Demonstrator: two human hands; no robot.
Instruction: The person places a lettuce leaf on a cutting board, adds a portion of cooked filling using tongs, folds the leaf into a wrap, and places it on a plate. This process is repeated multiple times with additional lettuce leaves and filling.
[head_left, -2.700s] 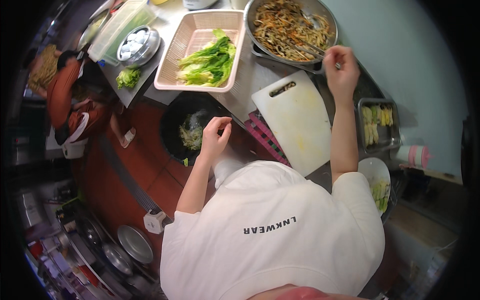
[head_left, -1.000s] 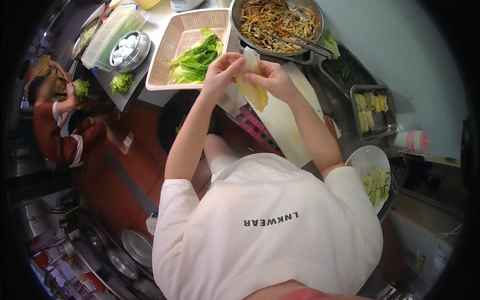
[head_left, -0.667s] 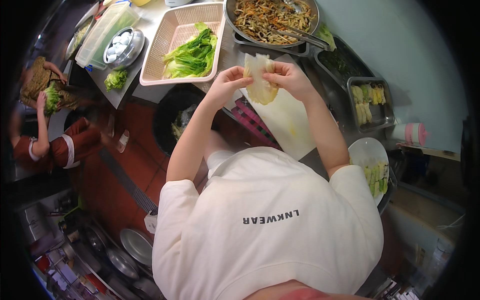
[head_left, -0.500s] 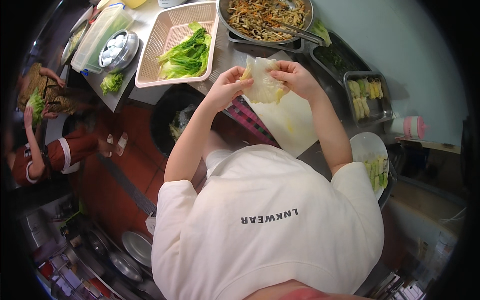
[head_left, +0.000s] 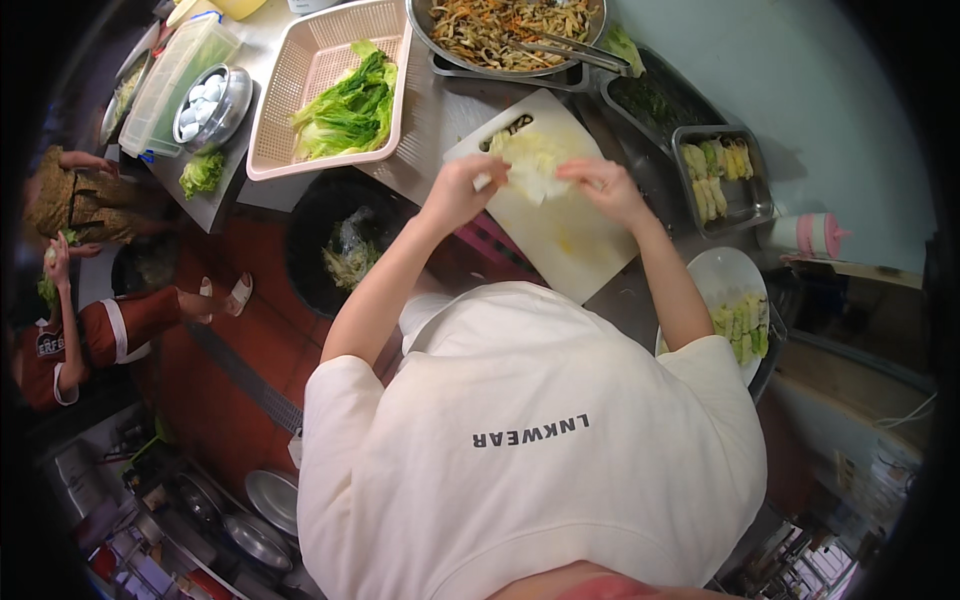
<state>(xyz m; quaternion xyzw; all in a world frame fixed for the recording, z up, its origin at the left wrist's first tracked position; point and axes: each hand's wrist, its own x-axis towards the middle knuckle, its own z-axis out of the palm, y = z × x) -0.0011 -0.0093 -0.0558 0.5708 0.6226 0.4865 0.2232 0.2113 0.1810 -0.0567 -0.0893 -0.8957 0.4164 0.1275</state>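
A pale, thin leaf, like a cabbage leaf (head_left: 535, 168), lies over the upper part of a white cutting board (head_left: 565, 245). My left hand (head_left: 468, 190) is curled at the leaf's left side, its fingertips pinched at the edge. On the opposite side my right hand (head_left: 605, 188) has its fingers stretched out over the right edge, slightly blurred. Just beyond the board stands a big metal bowl (head_left: 598, 38) of shredded, cooked-looking filling, with metal tongs (head_left: 580, 52) resting in it.
A pink basket (head_left: 262, 145) holds green lettuce leaves. Pale green rolls lie in a metal tray (head_left: 758, 205) and on a white plate (head_left: 715, 268) at the right. A black bin (head_left: 300, 235) with scraps stands below the counter. At the far left, another person (head_left: 75, 340) holds greens.
The leaf has gone down from between my raised hands onto the cutting board. My hands have moved lower and slightly apart. The other person's greens have moved lower.
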